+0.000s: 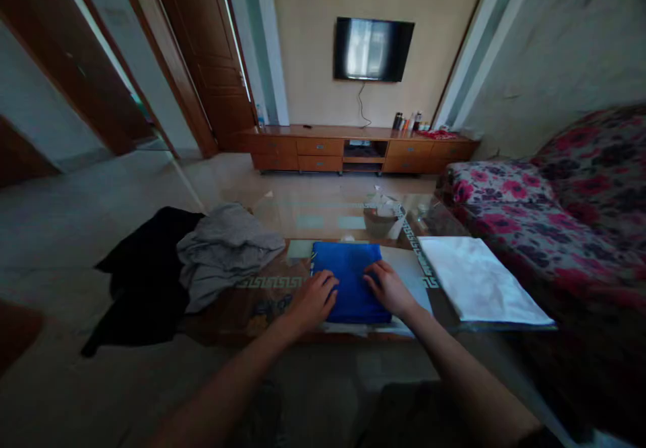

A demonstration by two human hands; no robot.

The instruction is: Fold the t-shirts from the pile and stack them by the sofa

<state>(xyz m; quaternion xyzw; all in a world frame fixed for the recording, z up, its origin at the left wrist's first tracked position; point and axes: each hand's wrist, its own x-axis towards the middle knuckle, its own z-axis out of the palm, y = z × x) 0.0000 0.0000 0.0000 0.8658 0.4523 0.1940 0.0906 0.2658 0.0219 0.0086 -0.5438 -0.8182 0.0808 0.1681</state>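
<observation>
A blue garment (356,286), folded into a neat rectangle, lies flat on the glass-topped table (297,222) in front of me. My left hand (317,296) rests on its left edge, fingers slightly bent and apart. On the right edge lies my right hand (387,285), its fingers loosely curved over the cloth with gaps between them. Neither hand lifts the garment. To the right is a flat, folded white cloth (482,278). A crumpled grey garment (227,246) and a black one (151,280) are heaped at the table's left end.
Toward the back of the table stands a small basket (379,220) with a white plastic bag in it. A flower-patterned sofa (535,226) borders the table on the right. Beyond are a low wooden cabinet (320,146) and a wall-mounted television (373,50).
</observation>
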